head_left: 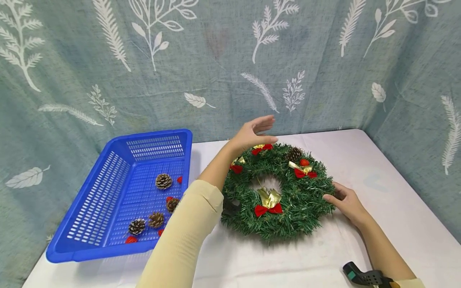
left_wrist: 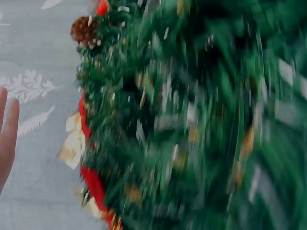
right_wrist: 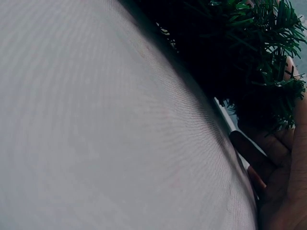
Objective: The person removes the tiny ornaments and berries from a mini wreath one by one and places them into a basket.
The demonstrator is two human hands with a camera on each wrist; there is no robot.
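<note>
A green wreath (head_left: pixel 284 192) with red and gold bows (head_left: pixel 268 204) and a pine cone (head_left: pixel 294 153) lies flat on the white table (head_left: pixel 396 208). My left hand (head_left: pixel 253 134) hovers open just above the wreath's far left part, fingers extended, holding nothing. In the left wrist view the wreath (left_wrist: pixel 192 120) is blurred, with that hand's fingertips (left_wrist: pixel 5 139) at the left edge. My right hand (head_left: pixel 345 202) holds the wreath's right edge, its fingers tucked into the needles. The right wrist view shows those fingers (right_wrist: pixel 283 191) curled under the wreath's rim (right_wrist: pixel 249 57).
A blue plastic basket (head_left: pixel 108 176) stands on the table's left, holding several pine cones (head_left: pixel 163 181) and small red pieces. A leaf-patterned curtain (head_left: pixel 216 60) closes off the back and sides. A black wrist mount (head_left: pixel 363 276) shows at the bottom right.
</note>
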